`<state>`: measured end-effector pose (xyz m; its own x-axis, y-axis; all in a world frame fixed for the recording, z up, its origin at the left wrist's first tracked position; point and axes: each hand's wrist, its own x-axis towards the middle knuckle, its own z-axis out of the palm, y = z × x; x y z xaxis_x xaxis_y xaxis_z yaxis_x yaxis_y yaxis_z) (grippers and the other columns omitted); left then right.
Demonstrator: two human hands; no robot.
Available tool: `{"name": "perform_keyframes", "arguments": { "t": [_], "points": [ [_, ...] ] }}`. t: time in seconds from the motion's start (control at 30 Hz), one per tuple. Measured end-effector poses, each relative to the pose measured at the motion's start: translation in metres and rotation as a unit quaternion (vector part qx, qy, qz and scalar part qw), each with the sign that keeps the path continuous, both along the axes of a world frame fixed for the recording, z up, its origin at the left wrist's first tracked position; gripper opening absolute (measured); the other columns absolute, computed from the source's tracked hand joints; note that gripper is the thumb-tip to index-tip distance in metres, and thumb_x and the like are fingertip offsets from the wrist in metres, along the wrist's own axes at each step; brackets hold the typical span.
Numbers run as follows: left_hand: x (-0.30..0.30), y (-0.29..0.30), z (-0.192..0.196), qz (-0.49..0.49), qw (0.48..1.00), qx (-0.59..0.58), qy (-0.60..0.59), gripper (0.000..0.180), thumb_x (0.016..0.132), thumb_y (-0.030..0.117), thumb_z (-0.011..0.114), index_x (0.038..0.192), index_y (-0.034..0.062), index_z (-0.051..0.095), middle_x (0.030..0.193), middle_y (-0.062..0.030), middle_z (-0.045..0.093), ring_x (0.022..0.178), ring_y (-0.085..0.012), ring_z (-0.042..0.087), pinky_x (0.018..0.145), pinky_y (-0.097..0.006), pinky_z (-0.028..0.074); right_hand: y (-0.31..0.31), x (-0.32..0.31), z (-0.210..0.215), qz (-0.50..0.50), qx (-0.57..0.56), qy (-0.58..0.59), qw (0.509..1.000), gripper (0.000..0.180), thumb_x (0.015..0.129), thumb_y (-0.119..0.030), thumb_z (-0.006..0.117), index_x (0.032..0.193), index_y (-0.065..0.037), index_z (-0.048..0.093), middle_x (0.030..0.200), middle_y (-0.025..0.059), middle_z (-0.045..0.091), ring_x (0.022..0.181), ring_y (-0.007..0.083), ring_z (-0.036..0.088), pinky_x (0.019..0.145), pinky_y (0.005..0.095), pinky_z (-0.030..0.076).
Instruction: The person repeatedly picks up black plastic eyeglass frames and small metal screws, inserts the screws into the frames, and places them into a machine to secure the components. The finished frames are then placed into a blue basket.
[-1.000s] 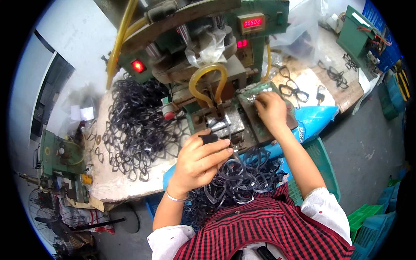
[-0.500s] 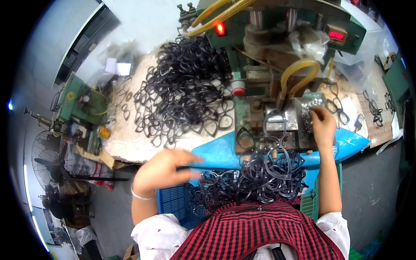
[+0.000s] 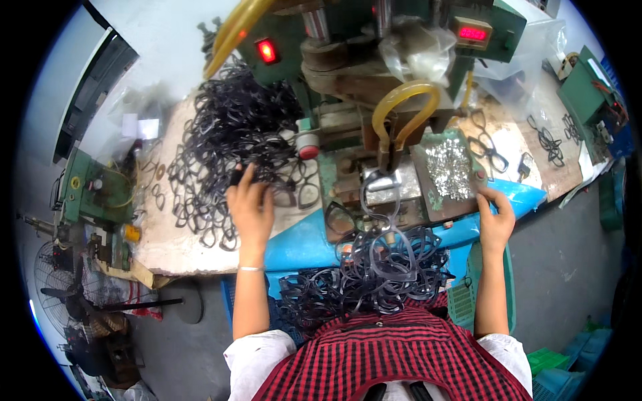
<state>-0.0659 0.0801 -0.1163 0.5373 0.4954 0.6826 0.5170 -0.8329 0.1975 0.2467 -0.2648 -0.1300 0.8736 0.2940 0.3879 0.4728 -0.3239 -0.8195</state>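
My left hand [image 3: 251,210] reaches into the near edge of a large heap of dark eyeglass frames [image 3: 234,127], its fingers apart. A black bit shows at its fingertips; whether it is held is unclear. My right hand [image 3: 496,220] is just off the right edge of a metal plate [image 3: 433,208] covered with small shiny metal pieces [image 3: 448,167]. Its thumb and fingers are pinched together, and anything between them is too small to make out. A grey eyeglass frame [image 3: 400,262] hangs from the machine's metal block [image 3: 401,188], above more frames [image 3: 321,291] piled at my lap.
The green press [image 3: 341,73] stands ahead, with a yellow hose loop [image 3: 404,97] and a red button [image 3: 308,148]. Blue sheeting [image 3: 294,240] covers the bench edge. A green basket [image 3: 461,304] is below; a fan [image 3: 67,287] and a smaller machine [image 3: 97,194] are left.
My left hand has moved forward from above the lap to the frame heap. My right hand has drawn back from the metal pieces to the plate's right side. The view has shifted.
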Motion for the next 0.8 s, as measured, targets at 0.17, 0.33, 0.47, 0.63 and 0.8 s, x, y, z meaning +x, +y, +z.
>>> {"name": "perform_keyframes", "arguments": {
  "t": [0.17,0.33,0.47,0.63,0.8],
  "points": [
    [0.011,-0.007,0.011,-0.025,0.926,-0.251,-0.281,0.015,0.1,0.014,0.066,0.091,0.0042,0.058,0.083,0.0016,0.056,0.072,-0.007,0.051,0.064,-0.022,0.04,0.049,-0.033,0.072,0.203,0.054,-0.014,0.977,0.013,0.082,-0.002,0.071,0.094,-0.001,0.073,0.098,0.0099,0.073,0.089,0.0216,0.068,0.081,0.033,0.051],
    [0.032,-0.026,-0.001,-0.097,0.807,-0.448,-0.373,0.011,0.104,0.016,0.059,0.1,0.0079,0.055,0.082,-0.0004,0.058,0.065,-0.0079,0.056,0.059,-0.022,0.043,0.13,-0.051,0.084,0.268,0.139,0.007,0.953,0.021,0.081,-0.003,0.07,0.102,-0.002,0.069,0.091,0.0101,0.071,0.089,0.0218,0.07,0.082,0.0337,0.053],
    [0.026,-0.05,-0.013,-0.118,0.74,-0.515,-0.417,0.016,0.105,0.015,0.056,0.113,0.0014,0.058,0.098,-0.0098,0.067,0.082,-0.0192,0.07,0.075,-0.03,0.057,0.129,-0.072,0.084,0.286,0.197,0.132,0.928,0.031,0.083,0.001,0.07,0.112,0.003,0.06,0.094,0.0093,0.072,0.091,0.0133,0.068,0.083,0.0276,0.052],
    [0.051,-0.074,0.065,-0.324,0.751,-0.347,-0.459,0.014,0.106,0.01,0.05,0.114,0.0035,0.058,0.108,-0.0155,0.067,0.096,-0.0247,0.069,0.081,-0.04,0.061,0.13,-0.07,0.072,0.258,0.226,0.119,0.932,0.039,0.085,0.001,0.07,0.122,0.004,0.057,0.096,0.0065,0.072,0.092,0.0101,0.067,0.086,0.0263,0.05],
    [0.076,-0.082,0.131,-0.379,0.828,-0.202,-0.361,0.013,0.106,0.008,0.046,0.112,-0.0008,0.054,0.116,-0.0203,0.063,0.101,-0.029,0.066,0.083,-0.044,0.062,0.132,-0.087,0.095,0.309,0.264,0.266,0.874,0.046,0.086,0.002,0.068,0.13,0.004,0.054,0.105,0.0079,0.071,0.097,0.0097,0.065,0.094,0.0263,0.047]
  ]
}}
